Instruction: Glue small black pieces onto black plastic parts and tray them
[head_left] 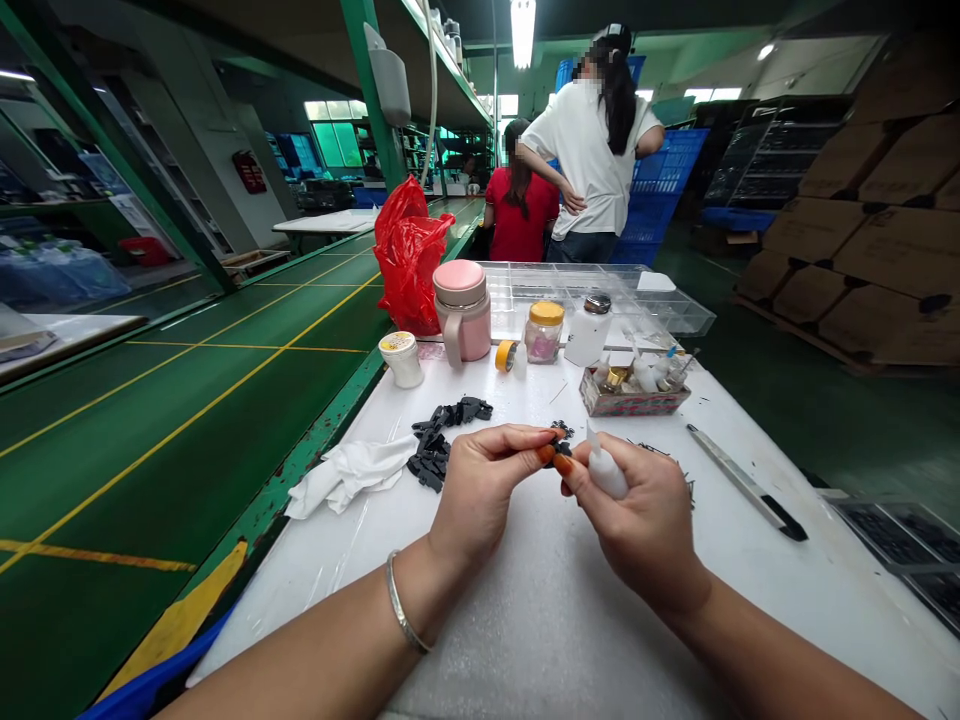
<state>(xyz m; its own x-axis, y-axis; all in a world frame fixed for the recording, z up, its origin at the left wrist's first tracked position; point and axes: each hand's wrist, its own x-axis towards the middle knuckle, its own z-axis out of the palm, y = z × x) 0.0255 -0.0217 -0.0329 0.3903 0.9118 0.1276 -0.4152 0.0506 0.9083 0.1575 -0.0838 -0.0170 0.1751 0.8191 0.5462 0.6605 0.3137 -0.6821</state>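
Over the white worktable (525, 640), my left hand (480, 490) pinches a small black part (558, 452) between thumb and fingertips. The fingertips of my right hand (645, 510) meet the same part from the other side. Tucked in my right hand is a small white squeeze bottle (606, 472) with its pointed nozzle up. A curved row of black plastic pieces (431, 455) lies left of the hands. Tiny dark bits (562, 428) sit just behind the fingertips, and thin dark pins (686, 485) lie partly hidden beyond my right hand.
A white cloth (352, 475) lies at left, a utility knife (746, 485) at right. Behind stand a white tub (402, 360), pink mug (465, 315), yellow-lidded jar (545, 333), clear bottle (588, 330) and small box (634, 398) of bottles. A green conveyor (225, 400) runs alongside; two people are ahead.
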